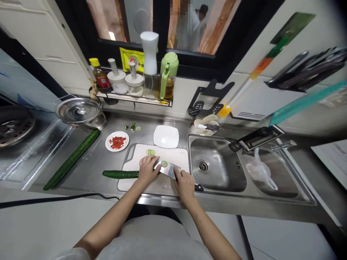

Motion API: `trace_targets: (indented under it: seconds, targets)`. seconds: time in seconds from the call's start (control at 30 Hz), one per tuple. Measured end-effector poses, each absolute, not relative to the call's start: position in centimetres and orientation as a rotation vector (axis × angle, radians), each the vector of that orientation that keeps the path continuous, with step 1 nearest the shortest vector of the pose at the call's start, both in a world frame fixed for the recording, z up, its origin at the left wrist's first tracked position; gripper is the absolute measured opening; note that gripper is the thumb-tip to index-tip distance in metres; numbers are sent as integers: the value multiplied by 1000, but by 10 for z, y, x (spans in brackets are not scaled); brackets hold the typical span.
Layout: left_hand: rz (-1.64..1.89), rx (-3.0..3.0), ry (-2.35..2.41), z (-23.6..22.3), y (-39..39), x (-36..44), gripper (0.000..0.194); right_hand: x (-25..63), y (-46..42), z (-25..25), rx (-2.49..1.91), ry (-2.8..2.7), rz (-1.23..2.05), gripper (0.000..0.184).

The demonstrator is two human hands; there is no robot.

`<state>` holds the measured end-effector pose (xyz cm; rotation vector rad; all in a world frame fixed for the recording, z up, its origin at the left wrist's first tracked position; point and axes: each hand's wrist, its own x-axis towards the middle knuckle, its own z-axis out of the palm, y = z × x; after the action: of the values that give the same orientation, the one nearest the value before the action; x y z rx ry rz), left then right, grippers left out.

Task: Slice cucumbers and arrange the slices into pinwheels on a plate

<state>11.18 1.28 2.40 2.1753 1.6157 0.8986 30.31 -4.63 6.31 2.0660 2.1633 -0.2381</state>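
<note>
My left hand (148, 169) is closed over the right end of a long green cucumber (120, 174), which lies partly across a white cutting board (130, 185). In my right hand (184, 184) is a wide-bladed kitchen knife (170, 170), its blade lying close beside my left fingertips. A round cucumber slice (164, 164) clings to the flat of the blade. Several more cucumber slices (150, 152) overlap near the top of the board. The cut end of the cucumber is hidden by my left hand and the blade.
A plate of chopped red pieces (107, 143) and a white square plate (166, 136) stand behind the board. Another cucumber (72, 159) lies left, near a lidded steel pot (81, 112). The sink (217, 169) is at right; a black handle (198, 187) rests by its edge.
</note>
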Motion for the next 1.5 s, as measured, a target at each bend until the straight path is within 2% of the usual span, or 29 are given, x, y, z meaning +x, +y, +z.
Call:
trace_targets:
  seconds: [0.33,0.6,0.7,0.87,1.0,1.2,1.33,1.5]
  targets:
    - [706,2042,1522,35,9,143,9,316,-67,60,2004,2155,-166,50]
    - [587,1527,1751,32,53,128,6,342,-81,63,2118,2016,-125,43]
    - [551,1537,1845,21,71,118,10,348,-86,62,2170,1997,-115,41]
    - [476,1559,1939,7,87,112,26,350,-90,54,2233,1991,-147,40]
    - [434,1570,1945,3,93,111,26,351,-88,49,2272,1949,-221,40]
    - [471,1661,1953,-6,97,109,24,350,-84,50,2268,1932,-275,42]
    - [470,1731,1990,-8,97,107,10,348,-82,51,2340,1879,-349,42]
    - [873,1655,1996,-8,89,96,21,342,-79,52,2502,1765,-604,38]
